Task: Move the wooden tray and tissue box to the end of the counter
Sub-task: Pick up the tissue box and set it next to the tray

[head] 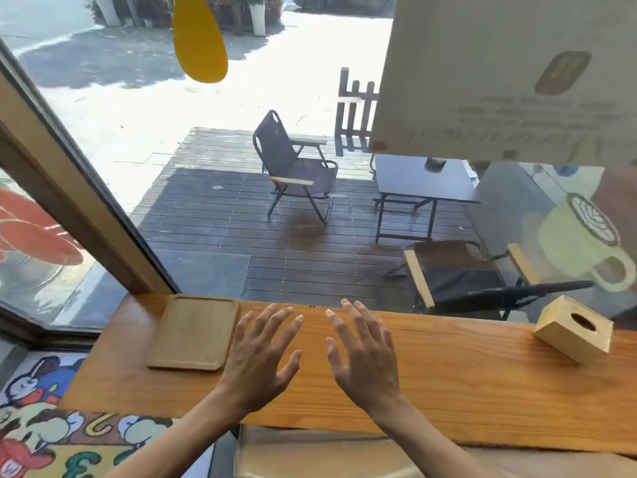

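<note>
A flat wooden tray lies on the wooden counter near its left end, beside the window. A wooden tissue box with an oval slot on top sits far right on the counter, against the glass. My left hand hovers over the counter just right of the tray, fingers spread, holding nothing. My right hand is next to it, also spread and empty, well left of the tissue box.
A glass window runs along the counter's far edge, with a slanted wooden frame at the left. Outside stand folding chairs and a dark table on a deck. A cushioned seat sits below the counter's near edge.
</note>
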